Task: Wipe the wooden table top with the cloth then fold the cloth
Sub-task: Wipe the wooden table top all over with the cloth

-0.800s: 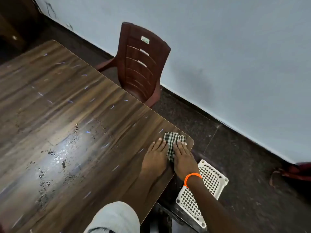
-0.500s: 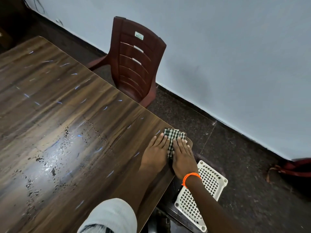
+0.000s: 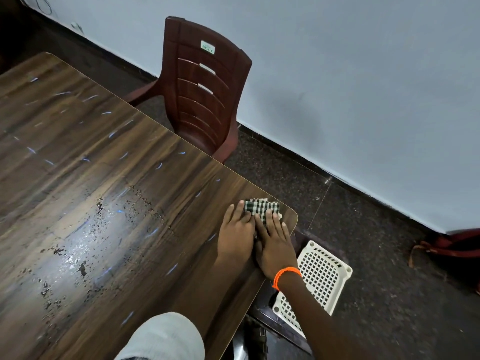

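Checked green-and-white cloth [image 3: 262, 207], folded down to a small pad, lies at the near right corner of the wooden desk [image 3: 109, 183], just inside the rounded edge. Both hands rest flat on it, side by side and touching along their inner edges. The left hand [image 3: 237, 235] has its fingers straight and close together, palm down, fingertips reaching onto the cloth's left part. The right hand [image 3: 274, 242] lies the same way, fingers a little spread, covering the cloth's near right part; neither hand pinches or grips anything, they simply press down. An orange band [image 3: 285, 275] circles the right wrist, and a pale sleeve [image 3: 166, 336] shows at the bottom of the view. One cloth is visible, and two hands. The desk top carries a shiny patch with dark specks [image 3: 78, 255] toward its left middle. Beyond the desk's far edge stands one dark red plastic chair [image 3: 205, 92] against the pale wall [image 3: 363, 87]. On the dark floor [image 3: 376, 268] beside the desk corner lies one white latticed basket [image 3: 317, 279], partly hidden behind the right forearm.
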### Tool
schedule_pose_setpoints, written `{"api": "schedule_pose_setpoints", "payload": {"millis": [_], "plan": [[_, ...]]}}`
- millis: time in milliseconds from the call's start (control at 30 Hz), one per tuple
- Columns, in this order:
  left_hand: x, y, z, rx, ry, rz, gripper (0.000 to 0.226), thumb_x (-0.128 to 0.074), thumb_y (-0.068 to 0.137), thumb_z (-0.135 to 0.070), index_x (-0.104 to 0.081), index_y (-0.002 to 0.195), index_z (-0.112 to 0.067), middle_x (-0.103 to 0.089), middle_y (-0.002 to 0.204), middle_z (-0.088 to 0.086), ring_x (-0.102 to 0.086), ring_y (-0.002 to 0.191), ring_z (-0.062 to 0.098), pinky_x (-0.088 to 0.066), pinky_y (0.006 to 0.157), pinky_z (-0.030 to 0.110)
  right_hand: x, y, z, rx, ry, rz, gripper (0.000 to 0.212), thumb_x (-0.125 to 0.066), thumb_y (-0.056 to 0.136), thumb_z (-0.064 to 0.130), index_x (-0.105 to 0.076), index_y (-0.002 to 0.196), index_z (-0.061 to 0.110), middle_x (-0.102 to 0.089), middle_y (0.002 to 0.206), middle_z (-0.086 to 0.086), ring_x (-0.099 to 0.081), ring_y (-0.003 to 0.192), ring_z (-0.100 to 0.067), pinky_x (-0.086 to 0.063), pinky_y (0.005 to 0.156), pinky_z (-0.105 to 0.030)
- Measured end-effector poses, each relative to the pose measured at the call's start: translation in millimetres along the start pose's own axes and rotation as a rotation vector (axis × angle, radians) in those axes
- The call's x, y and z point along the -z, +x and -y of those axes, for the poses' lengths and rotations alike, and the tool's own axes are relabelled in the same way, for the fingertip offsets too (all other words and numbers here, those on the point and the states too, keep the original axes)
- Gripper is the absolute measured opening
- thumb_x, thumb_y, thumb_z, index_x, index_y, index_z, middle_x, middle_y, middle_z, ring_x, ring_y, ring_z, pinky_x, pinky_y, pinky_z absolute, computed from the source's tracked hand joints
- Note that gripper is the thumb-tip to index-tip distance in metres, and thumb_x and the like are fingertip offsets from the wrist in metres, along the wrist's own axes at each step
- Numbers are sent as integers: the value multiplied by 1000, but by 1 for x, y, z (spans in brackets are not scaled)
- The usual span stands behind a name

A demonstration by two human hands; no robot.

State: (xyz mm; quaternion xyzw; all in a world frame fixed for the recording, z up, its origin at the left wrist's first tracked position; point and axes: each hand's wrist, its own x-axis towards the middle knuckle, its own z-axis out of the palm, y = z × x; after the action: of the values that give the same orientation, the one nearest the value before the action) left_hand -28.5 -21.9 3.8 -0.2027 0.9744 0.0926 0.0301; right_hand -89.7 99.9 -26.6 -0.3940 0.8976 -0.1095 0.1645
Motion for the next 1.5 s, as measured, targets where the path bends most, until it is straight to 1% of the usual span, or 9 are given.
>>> {"api": "schedule_pose_setpoints", "payload": {"millis": [233,567,700,833,900,1033,1267,1367,1500], "plan": [[-10,5,-27,-148,-59,85,56,-39,100,-23,-25,154,-17,-21,163,-1,1,153,16,-2,124,38,-4,-35,-16,-164,-26,-38,61,-28,100,36,-8,157,27,0,165,2,11,151,-13,3,123,-41],[10,60,-19,-138,70,169,59,-52,96,-34,-33,151,-25,-28,160,-8,-5,152,21,-1,123,45,8,18,-16,-223,62,-87,66,-33,98,32,-3,157,27,1,165,-5,10,151,-17,6,123,-37],[12,46,-8,-62,87,166,58,-49,97,-34,-32,152,-23,-28,160,-7,-7,152,22,-2,123,47,7,20,-6,-118,78,-85,57,-33,102,30,-18,156,21,-14,164,-8,-4,152,-20,0,124,-37],[15,22,10,-15,90,173,55,-47,100,-29,-32,151,-21,-29,160,-6,-6,152,22,-4,122,48,20,19,2,-52,195,-287,30,-52,94,9,-66,121,10,-67,118,-12,-57,115,-32,-40,105,-40],[15,11,18,-2,92,185,55,-48,99,-29,-32,151,-19,-29,160,-4,-7,152,23,-5,122,48,23,17,8,-91,224,-368,18,-56,90,5,-70,101,10,-67,91,-10,-58,92,-31,-49,85,-43],[12,-12,25,27,45,185,59,-50,98,-31,-30,152,-16,-26,161,-1,-6,152,23,-4,123,47,20,14,23,-141,274,-323,12,-53,90,6,-65,95,9,-65,83,-11,-59,80,-30,-50,74,-43],[-2,-41,19,-13,-16,147,62,-47,97,-28,-24,154,-16,-24,162,1,-4,153,22,-3,124,42,-2,-15,29,-6,150,-260,42,-59,86,2,-61,127,7,-65,118,-11,-58,108,-31,-47,99,-41],[-2,-35,19,-82,8,146,61,-49,97,-29,-27,153,-17,-26,161,1,-2,153,23,-2,123,44,-18,-41,25,-2,108,-245,56,-57,86,-2,-49,141,5,-49,146,-13,-43,137,-29,-27,119,-43],[4,-14,17,-171,20,164,60,-52,96,-34,-31,151,-22,-30,160,-3,-2,153,23,-1,123,46,-24,-41,15,-89,40,-212,56,-33,95,9,-29,152,7,-24,160,-10,-15,150,-21,-1,123,-37]]}}
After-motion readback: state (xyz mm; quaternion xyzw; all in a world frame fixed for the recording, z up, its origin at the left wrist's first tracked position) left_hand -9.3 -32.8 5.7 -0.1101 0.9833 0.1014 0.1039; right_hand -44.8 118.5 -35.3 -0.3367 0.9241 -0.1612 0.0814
